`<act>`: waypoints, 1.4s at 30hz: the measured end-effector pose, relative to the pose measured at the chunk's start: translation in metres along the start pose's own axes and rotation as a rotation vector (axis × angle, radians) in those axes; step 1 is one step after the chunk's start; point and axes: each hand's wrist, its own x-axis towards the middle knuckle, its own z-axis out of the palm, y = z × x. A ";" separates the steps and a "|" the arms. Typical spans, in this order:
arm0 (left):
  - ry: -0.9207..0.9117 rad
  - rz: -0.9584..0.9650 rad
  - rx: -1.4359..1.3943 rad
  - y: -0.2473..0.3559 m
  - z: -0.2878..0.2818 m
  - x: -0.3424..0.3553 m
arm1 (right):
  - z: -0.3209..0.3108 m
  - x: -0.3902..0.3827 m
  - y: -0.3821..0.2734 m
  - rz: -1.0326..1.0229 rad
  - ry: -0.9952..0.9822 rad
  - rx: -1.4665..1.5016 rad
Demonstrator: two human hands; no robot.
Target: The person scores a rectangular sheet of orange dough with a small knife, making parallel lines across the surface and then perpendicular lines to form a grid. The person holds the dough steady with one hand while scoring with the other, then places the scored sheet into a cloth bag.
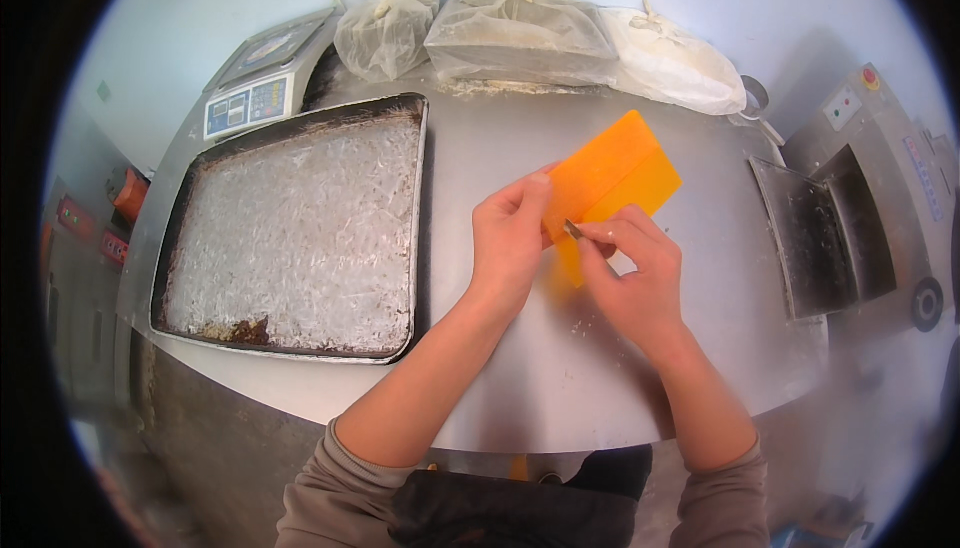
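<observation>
My left hand (pixel 512 226) grips the edge of an orange plastic dough scraper (pixel 625 163), thumb on top, holding it tilted above the metal table. My right hand (pixel 640 266) pinches a small dark metal blade (pixel 573 230) between thumb and fingers. The blade's tip touches or nearly touches the scraper's face, close to my left fingers. Pale crumbs (pixel 580 329) are scattered on the table below my hands. A large dark-rimmed baking tray (pixel 290 238) lies to the left of my left forearm, its inside greasy-looking with brown residue at the near edge.
A digital scale (pixel 250 98) stands behind the tray. Along the wall sit a tied clear bag (pixel 385 38), a plastic-wrapped box (pixel 520 38) and a white tied bag (pixel 675 63). At the right is a machine (pixel 860 208) with a metal chute and a red button.
</observation>
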 end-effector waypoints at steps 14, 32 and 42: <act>-0.022 -0.014 -0.006 -0.004 -0.001 0.001 | 0.002 -0.002 0.003 0.058 -0.005 -0.006; -0.034 -0.019 0.053 0.002 0.000 -0.003 | -0.017 0.011 0.021 0.089 0.090 -0.095; -0.028 -0.001 0.108 0.002 0.000 -0.004 | -0.040 0.022 0.047 0.111 0.221 -0.187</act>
